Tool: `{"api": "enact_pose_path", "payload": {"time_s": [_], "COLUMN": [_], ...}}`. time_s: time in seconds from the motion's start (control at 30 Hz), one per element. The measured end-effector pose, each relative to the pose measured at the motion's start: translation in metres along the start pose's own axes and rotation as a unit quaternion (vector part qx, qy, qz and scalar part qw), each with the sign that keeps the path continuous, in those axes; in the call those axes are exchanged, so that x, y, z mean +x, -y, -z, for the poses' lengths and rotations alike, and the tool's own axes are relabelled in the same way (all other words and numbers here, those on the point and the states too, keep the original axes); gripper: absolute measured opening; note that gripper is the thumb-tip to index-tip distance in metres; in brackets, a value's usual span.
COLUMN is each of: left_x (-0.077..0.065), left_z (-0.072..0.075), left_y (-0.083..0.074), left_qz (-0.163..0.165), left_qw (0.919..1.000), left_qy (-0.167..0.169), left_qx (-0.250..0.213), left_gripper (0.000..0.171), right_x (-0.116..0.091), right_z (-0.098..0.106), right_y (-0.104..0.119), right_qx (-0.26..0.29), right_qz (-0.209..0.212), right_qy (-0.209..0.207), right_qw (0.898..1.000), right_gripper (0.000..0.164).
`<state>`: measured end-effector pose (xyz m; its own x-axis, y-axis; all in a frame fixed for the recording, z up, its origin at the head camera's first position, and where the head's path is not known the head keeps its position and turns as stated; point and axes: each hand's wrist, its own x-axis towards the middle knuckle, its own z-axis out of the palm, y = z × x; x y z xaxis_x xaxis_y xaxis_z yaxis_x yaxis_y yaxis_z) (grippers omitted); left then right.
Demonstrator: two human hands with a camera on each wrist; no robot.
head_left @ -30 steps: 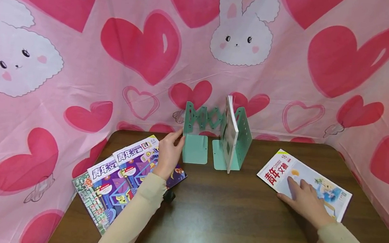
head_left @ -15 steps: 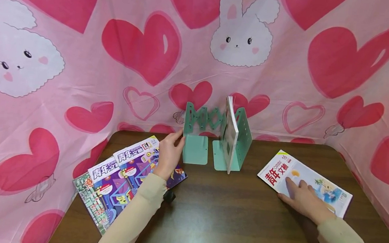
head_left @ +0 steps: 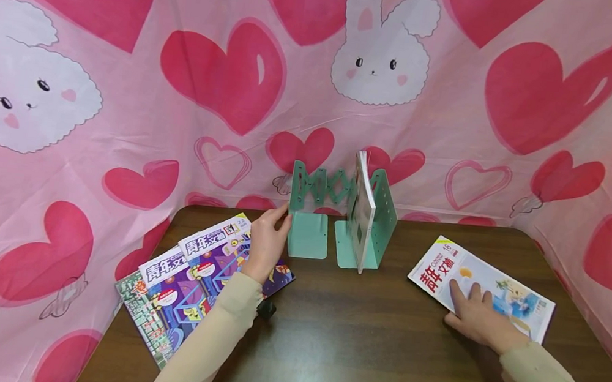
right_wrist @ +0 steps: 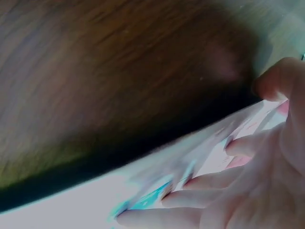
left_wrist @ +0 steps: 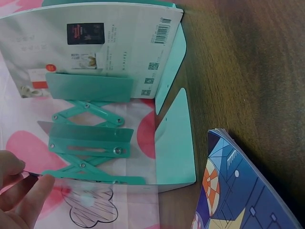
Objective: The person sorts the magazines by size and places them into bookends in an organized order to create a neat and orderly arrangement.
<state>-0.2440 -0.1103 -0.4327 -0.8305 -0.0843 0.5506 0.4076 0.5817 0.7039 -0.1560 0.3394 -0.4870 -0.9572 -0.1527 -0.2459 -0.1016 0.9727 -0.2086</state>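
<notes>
My left hand (head_left: 268, 239) pinches the upright left plate of a green expandable bookend (head_left: 308, 235) by its edge; thumb and fingers (left_wrist: 35, 193) meet there in the left wrist view. One magazine (head_left: 361, 221) stands upright against the bookend's right plate, its back cover facing left. On the table's right side lies a second magazine (head_left: 442, 272) with a white and blue cover and red title. My right hand (head_left: 479, 315) grips it at its near edge, fingers spread over the cover. In the right wrist view the thumb (right_wrist: 276, 81) is at the edge.
Several overlapping magazines (head_left: 198, 273), purple and green, lie on the left under my left forearm. A small black object (head_left: 266, 308) shows beside that sleeve. The brown wooden table (head_left: 347, 342) backs onto a pink cloth (head_left: 302, 111) with hearts and rabbits.
My right thumb has drawn in toward the fingers at the magazine's near edge, and that magazine has shifted slightly to the right. The left hand and bookend look unchanged.
</notes>
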Motion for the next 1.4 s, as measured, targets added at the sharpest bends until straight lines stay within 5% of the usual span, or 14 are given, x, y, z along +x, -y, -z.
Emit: {"api": "enact_pose_path", "payload": {"time_s": [0.27, 0.53, 0.97, 1.17, 1.4], "left_x": [0.001, 0.0, -0.001, 0.0, 0.0], "left_z": [0.0, 0.0, 0.001, 0.002, 0.002], "left_y": [0.0, 0.001, -0.001, -0.003, -0.004], "left_qz": [0.003, -0.006, -0.001, 0.004, 0.005], "left_qw": [1.0, 1.0, 1.0, 1.0, 1.0], "left_qy": [0.003, -0.002, 0.004, 0.008, 0.004], "left_qx": [0.001, 0.0, 0.002, -0.003, -0.003], "left_gripper": [0.033, 0.034, 0.034, 0.035, 0.035], "right_x": [0.001, -0.004, -0.011, -0.014, -0.022], "right_z": [0.001, 0.001, -0.005, 0.0, 0.001], "right_y": [0.0, -0.003, -0.004, -0.002, 0.008], "right_qx": [0.02, 0.022, 0.059, 0.107, 0.164], "right_qz": [-0.024, -0.01, 0.03, 0.039, 0.057], "right_qy": [0.025, 0.007, -0.123, -0.147, -0.224], "right_qw": [0.999, 1.0, 0.99, 0.983, 0.959], "right_gripper": [0.068, 0.062, 0.055, 0.058, 0.066]}}
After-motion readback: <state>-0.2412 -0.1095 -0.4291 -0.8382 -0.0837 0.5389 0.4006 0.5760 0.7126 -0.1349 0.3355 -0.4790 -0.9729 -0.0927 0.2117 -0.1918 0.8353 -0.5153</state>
